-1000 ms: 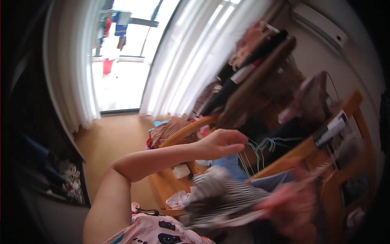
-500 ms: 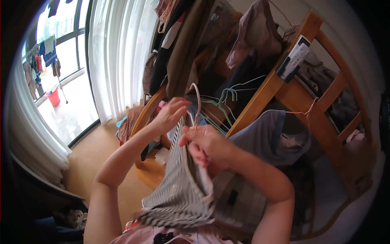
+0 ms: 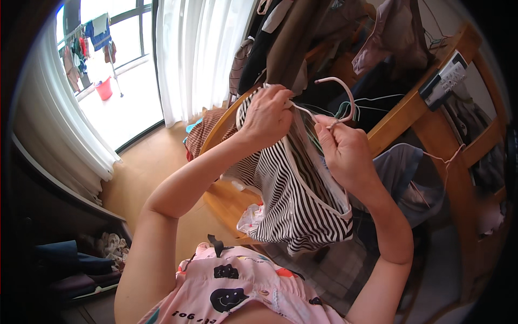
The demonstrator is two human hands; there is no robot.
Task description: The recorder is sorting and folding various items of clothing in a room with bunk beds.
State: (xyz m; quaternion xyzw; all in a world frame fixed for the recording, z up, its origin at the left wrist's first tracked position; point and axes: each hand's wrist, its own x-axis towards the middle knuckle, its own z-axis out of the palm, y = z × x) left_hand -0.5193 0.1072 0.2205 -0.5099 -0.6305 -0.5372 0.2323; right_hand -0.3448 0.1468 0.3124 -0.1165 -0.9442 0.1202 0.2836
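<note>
You pinch the pink hanger under its hook with your right hand, while your left hand grips the striped top by its upper edge, and the top hangs long-ways down below both, toward your belly.

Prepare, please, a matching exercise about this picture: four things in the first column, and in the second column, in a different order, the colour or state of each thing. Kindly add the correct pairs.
Column one
1. Striped garment
2. Hanger with the raised hook
3. Bucket
4. Curtains

Column two
A. White, hanging in long folds
B. Pale pink, held by the right hand
C. Black and white, held near its top by the left hand
D. Red

Right pairs: 1-C, 2-B, 3-D, 4-A
</note>
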